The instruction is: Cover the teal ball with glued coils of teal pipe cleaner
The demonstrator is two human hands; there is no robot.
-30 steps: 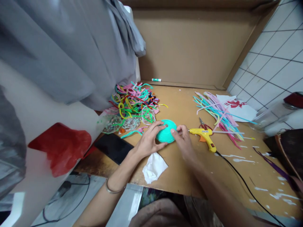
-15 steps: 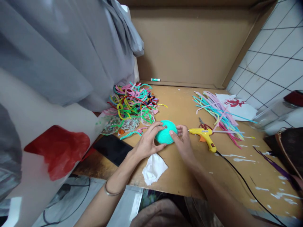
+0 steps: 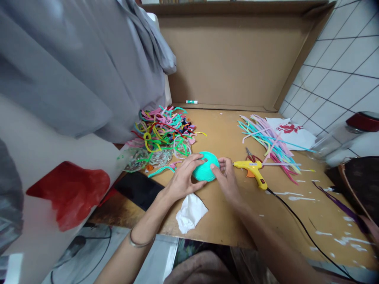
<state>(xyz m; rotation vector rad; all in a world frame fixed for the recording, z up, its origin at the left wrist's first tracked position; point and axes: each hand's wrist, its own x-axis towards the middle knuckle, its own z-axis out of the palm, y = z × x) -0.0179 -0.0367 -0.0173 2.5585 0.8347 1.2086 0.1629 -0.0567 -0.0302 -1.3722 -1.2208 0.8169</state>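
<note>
Between my two hands is a round turquoise disc (image 3: 209,169) that looks coiled from pipe cleaner, with a small dark spot near its upper left. My left hand (image 3: 185,175) grips its left side, fingers over the top and thumb at the lower edge. On the right edge my right hand (image 3: 227,176) pinches it, thumb on the face and fingers behind. A yellow hot glue gun (image 3: 254,169) lies just right of my right hand, its nozzle toward the fingers. Scissors (image 3: 250,155) with red handles lie partly behind it. A crumpled white tissue (image 3: 191,213) sits below the disc.
Tangled colourful pipe cleaners (image 3: 162,130) are heaped at the left, by a black phone (image 3: 139,190). Straight pipe cleaners (image 3: 272,138) lie at the right near a clear jar (image 3: 334,138). The glue gun's cord (image 3: 299,223) runs to the front right. A cardboard wall (image 3: 225,59) stands behind.
The view has shifted slightly, so everything sits a little further left. Both hands keep the same hold on the turquoise disc.
</note>
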